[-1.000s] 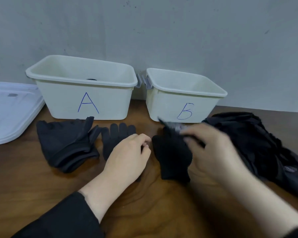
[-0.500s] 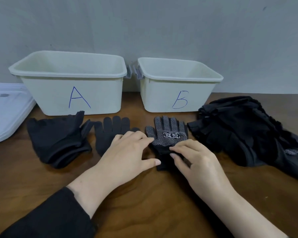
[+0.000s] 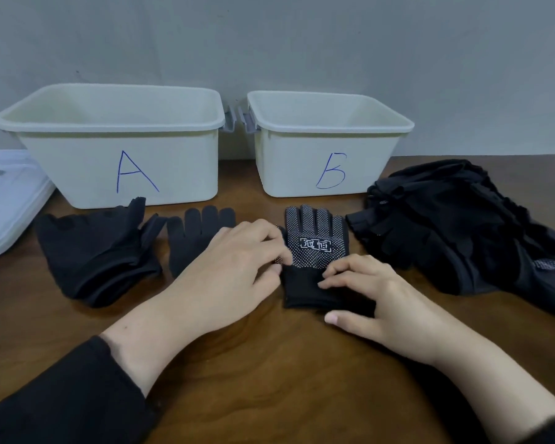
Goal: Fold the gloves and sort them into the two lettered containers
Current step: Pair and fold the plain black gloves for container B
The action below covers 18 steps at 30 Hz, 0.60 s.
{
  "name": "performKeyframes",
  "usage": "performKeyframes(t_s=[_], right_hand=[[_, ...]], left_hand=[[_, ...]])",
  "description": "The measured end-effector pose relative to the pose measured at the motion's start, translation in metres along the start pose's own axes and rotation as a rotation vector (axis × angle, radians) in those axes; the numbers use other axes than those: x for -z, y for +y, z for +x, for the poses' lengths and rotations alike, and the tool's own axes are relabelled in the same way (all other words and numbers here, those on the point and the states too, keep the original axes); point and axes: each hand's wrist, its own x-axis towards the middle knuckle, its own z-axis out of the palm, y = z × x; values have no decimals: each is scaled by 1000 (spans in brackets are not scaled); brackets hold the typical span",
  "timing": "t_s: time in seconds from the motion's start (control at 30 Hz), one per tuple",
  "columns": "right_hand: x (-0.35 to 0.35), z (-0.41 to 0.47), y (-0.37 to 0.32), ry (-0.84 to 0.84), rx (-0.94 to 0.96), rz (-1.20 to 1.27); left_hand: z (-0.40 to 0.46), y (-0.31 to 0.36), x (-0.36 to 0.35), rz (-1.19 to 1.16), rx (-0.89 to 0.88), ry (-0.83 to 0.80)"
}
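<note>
I am working on the black knit glove with little white dots and a white label (image 3: 314,248). It is lying flat on the brown wooden bench (image 3: 269,363), near the middle, just in front of the cream plastic tub marked B (image 3: 329,149). Its finger tips are pointing toward the tub and its plain black cuff is pointing toward me.

I am thinking this glove is very light and soft. It is floppy, so it is going to bend anywhere I push it. The dots look rubbery, so that side may be grabbing a bit and not sliding. The best places to take hold seem to be the cuff and the finger tips, so I can bring one end over the other.

My left hand (image 3: 234,267) is resting at the glove's left edge, with its fingers (image 3: 277,248) curled down and touching the dotted part. I cannot tell if they are pinching it. My right hand (image 3: 375,299) is lying on the cuff, with fingers nearly straight and a little apart, pressing it flat.

A plain black knit glove (image 3: 189,238) is lying flat to the left, partly under my left hand. Further left, a small stack of black gloves (image 3: 100,254) is sitting in front of the cream plastic tub marked A (image 3: 116,145). A big heap of black gloves (image 3: 455,229) is waiting toward the right edge of the bench. A white plastic lid (image 3: 7,200) is lying at the far left edge.
</note>
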Motion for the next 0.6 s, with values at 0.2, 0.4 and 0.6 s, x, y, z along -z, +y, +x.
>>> performKeyframes(t_s=[0.2,0.4,0.6], right_hand=[[-4,5,5,48,73,-117],[-12,12,-7,180,21,-55],[-4,4,-17,105,16,18]], left_hand=[[-2,7,-7,78,-89,-220],[2,14,-17,125,-62,-154],[5,12,-18,39,-24,-68]])
